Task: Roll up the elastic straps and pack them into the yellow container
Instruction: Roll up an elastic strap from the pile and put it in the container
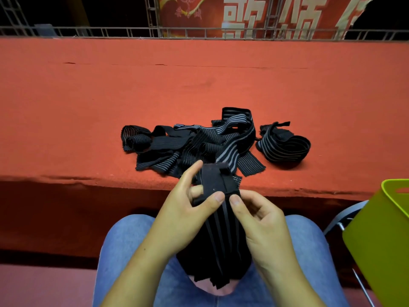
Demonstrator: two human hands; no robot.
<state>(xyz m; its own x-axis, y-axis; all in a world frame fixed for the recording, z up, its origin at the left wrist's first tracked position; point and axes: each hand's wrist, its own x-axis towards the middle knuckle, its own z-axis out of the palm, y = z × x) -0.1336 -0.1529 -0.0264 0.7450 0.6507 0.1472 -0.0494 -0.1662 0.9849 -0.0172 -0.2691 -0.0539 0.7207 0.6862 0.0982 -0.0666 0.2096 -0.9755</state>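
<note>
A black elastic strap with grey stripes hangs down over my lap, its upper end folded over near the table edge. My left hand pinches that folded end between thumb and fingers. My right hand pinches the same end from the right side. A loose pile of black striped straps lies on the red table just beyond my hands. One coiled strap lies apart to the right of the pile. The yellow container stands at the lower right on a chair, its opening facing up.
The red felt-covered table stretches wide, its front edge just past my hands. A metal railing and a red banner stand behind it. My knees in blue jeans sit below the table edge.
</note>
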